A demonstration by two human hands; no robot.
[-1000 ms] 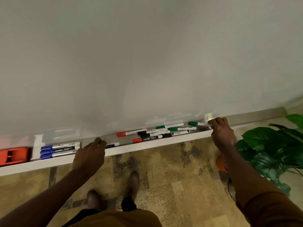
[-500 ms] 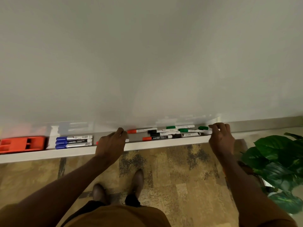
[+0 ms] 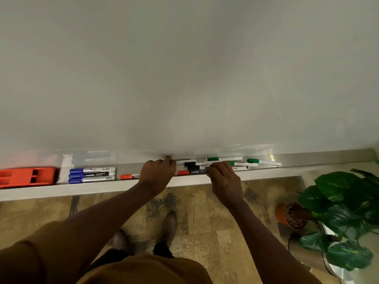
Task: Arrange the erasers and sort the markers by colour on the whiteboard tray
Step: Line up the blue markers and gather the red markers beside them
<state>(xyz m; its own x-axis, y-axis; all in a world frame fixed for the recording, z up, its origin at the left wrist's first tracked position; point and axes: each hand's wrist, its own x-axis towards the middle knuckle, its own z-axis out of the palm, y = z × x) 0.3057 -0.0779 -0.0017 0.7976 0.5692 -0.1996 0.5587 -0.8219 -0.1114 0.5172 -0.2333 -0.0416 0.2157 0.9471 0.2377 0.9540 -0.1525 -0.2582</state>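
An orange eraser (image 3: 26, 177) lies at the tray's (image 3: 61, 188) left end, with three blue markers (image 3: 92, 174) side by side to its right. A lone red marker (image 3: 129, 176) comes after them. My left hand (image 3: 158, 175) curls over the capped end of a marker (image 3: 185, 161) at the back of the tray. My right hand (image 3: 223, 177) rests fingers-down on the mixed pile, over the ends of a red marker (image 3: 192, 172) and black markers (image 3: 192, 163); its grip is hidden. Three green markers (image 3: 223, 159) (image 3: 244, 163) (image 3: 264, 162) lie to the right.
The whiteboard (image 3: 184, 78) fills the view above the tray. A potted plant (image 3: 344, 201) in an orange pot (image 3: 291, 215) stands on the floor at the right. My shoes (image 3: 170, 224) are on the patterned carpet below the tray.
My left hand slid right along the tray, leaving a red marker beside the blue ones. My right hand left the far-right green marker and moved left onto the pile.
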